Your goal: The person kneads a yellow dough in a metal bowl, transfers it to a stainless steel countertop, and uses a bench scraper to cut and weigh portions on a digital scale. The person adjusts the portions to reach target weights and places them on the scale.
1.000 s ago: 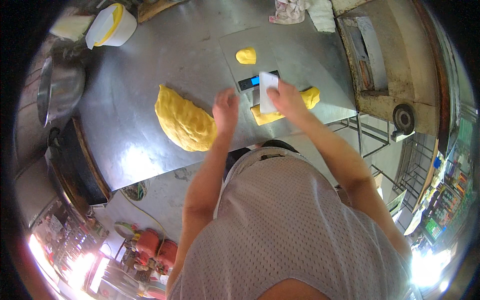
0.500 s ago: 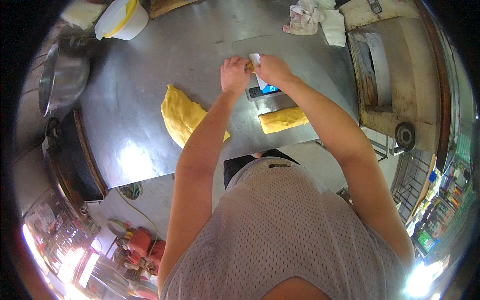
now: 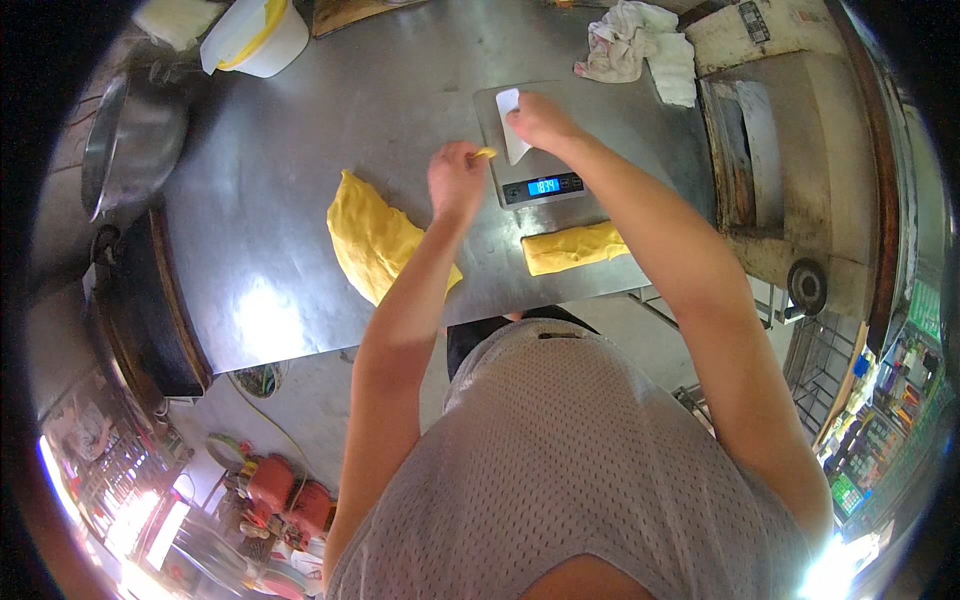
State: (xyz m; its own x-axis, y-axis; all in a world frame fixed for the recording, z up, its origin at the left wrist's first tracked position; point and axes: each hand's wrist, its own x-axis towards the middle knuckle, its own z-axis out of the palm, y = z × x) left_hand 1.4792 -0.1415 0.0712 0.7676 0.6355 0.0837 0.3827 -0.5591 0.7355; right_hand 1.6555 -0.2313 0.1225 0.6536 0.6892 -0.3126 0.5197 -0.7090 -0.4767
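Observation:
My right hand [image 3: 540, 120] grips a white plastic scraper [image 3: 510, 118] over the platform of a grey digital scale [image 3: 532, 170] with a lit blue display. My left hand [image 3: 456, 180] hovers just left of the scale, pinching a small bit of yellow dough [image 3: 484, 153] at its fingertips. A big mass of yellow dough [image 3: 375, 238] lies on the steel table [image 3: 290, 150] left of my left forearm. A shorter log of yellow dough [image 3: 574, 248] rests near the table's front edge, below the scale.
A white bucket with a yellow rim [image 3: 255, 35] stands at the back left, a metal bowl [image 3: 130, 145] at the far left. Crumpled white cloths [image 3: 640, 45] lie at the back right. A boxy machine [image 3: 780, 170] flanks the table's right side.
Both hands moved up from the dough log to the scale. The small dough lump seen earlier behind the scale is out of sight; my left hand now pinches a small bit.

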